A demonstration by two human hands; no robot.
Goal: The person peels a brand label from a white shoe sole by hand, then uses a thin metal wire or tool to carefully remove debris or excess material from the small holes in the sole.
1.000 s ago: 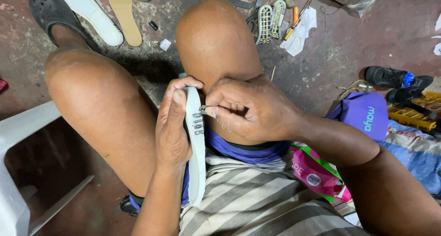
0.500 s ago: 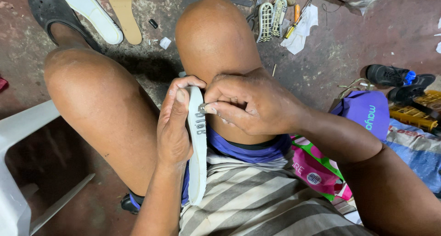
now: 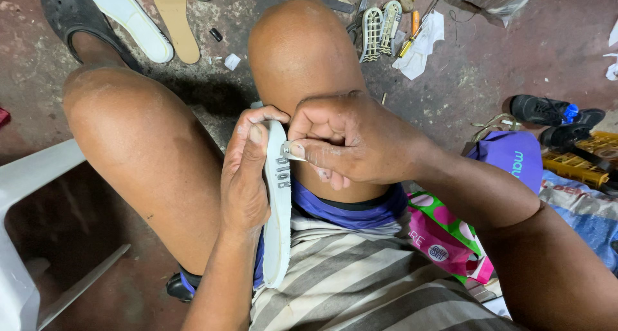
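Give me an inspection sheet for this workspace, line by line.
Surface: stained concrete floor; the work rests on the person's lap.
Job's things: white shoe sole stood on edge; small metal piece at its rim.
Clutter: loose soles, two treaded outsoles, orange-handled tool, white rag, black shoes.
Grippers: left hand grips the sole; right hand pinches the metal piece.
Cables: nothing seen.
Surroundings: white plastic chair, purple bag, yellow crate.
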